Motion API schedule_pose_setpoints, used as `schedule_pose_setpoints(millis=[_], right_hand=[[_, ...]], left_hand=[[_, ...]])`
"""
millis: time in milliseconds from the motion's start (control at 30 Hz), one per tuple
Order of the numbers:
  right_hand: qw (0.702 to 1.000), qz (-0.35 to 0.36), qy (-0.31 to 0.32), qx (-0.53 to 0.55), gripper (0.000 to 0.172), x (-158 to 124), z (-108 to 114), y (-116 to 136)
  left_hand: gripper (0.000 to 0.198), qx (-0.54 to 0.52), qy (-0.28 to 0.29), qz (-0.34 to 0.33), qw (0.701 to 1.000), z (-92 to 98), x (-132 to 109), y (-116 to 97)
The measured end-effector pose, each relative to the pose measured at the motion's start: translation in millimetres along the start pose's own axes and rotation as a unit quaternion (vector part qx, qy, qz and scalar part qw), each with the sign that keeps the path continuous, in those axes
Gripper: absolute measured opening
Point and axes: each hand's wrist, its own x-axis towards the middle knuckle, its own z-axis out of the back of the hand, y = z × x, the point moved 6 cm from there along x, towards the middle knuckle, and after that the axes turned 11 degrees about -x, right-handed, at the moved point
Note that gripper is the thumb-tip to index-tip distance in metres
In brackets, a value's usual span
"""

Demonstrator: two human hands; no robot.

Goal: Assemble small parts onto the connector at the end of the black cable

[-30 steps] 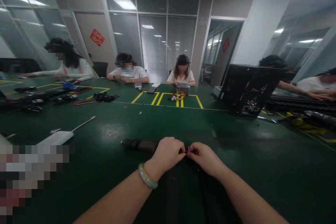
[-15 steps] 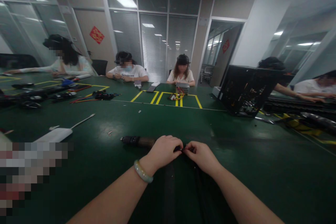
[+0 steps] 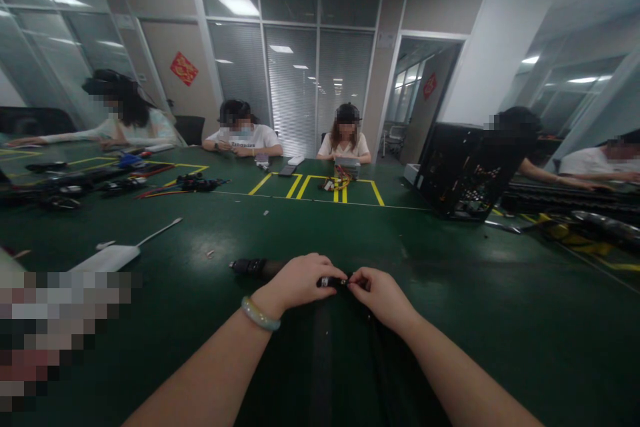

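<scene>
My left hand (image 3: pixel 299 280) is closed around a dark cylindrical tool (image 3: pixel 253 267) that lies across the green table, its black end sticking out to the left. A small silver tip shows between my hands. My right hand (image 3: pixel 376 290) pinches something tiny at that tip; what it is I cannot make out. A pale green bangle (image 3: pixel 259 315) sits on my left wrist. Under my forearms lies a dark flat part (image 3: pixel 345 360) with long strips.
A white flat device with a cable (image 3: pixel 107 258) lies to the left. A black open computer case (image 3: pixel 463 170) stands at the right. Cables and parts (image 3: pixel 197 183) lie further back. Several people sit around the green table (image 3: pixel 500 307) with yellow tape lines (image 3: pixel 300 185).
My left hand has slid slightly left along the tool, baring a silver tip between my hands. Both hands have risen a little in the picture.
</scene>
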Motion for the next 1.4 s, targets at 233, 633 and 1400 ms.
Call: schedule_pose_setpoints(millis=[233, 633, 1400], right_hand=[[1.000, 0.003, 0.003, 0.027, 0.016, 0, 0, -3], [0.999, 0.003, 0.018, 0.039, 0.015, -3, -1, -1], [1.000, 0.006, 0.009, 0.023, 0.012, -5, -1, -7]], left_hand=[[0.037, 0.016, -0.003, -0.019, 1.000, -2.9, 0, -3], [0.039, 0.020, -0.012, 0.007, 1.000, -7.0, -5, -12], [0.015, 0.048, -0.077, 0.007, 0.996, -17.6, 3, -31]])
